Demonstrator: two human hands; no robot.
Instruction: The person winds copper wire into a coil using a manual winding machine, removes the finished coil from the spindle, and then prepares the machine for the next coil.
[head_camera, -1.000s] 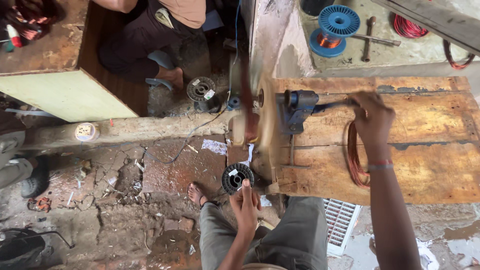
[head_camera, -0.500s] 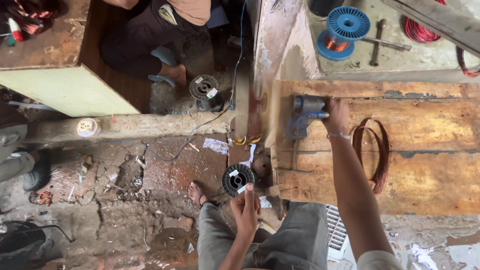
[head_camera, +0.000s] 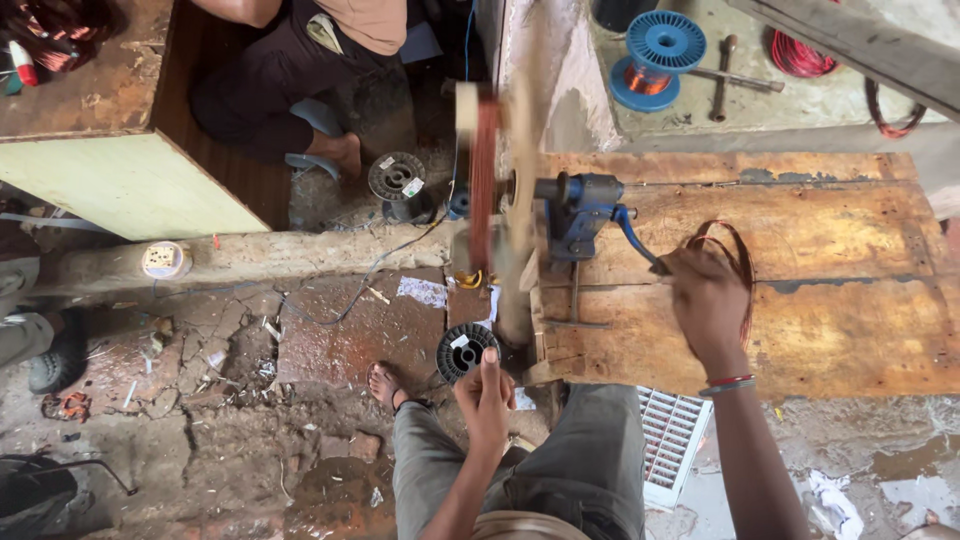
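My right hand (head_camera: 703, 298) grips the handle of the crank on a blue hand winder (head_camera: 580, 215), which is fixed to a worn wooden bench (head_camera: 830, 340). On the winder's shaft sits a wooden former wound with copper wire (head_camera: 485, 175), blurred by spinning. A loose hoop of copper wire (head_camera: 742, 255) lies on the bench behind my right hand. My left hand (head_camera: 487, 395) is held low over my knees, with its fingers pinched on a thin copper strand that hardly shows. It is just below a black spool (head_camera: 465, 350) on the floor.
Another person (head_camera: 300, 60) sits on the floor at the top. A second black spool (head_camera: 397, 180) stands near their foot. On the far ledge are a blue spool of copper wire (head_camera: 650, 50), a cross wrench (head_camera: 725, 75) and red wire (head_camera: 800, 50). A white grate (head_camera: 665, 440) lies under the bench.
My right hand has swung the crank around, from the far right to the near side of the winder. The former has spun. My left hand has stayed by the black spool.
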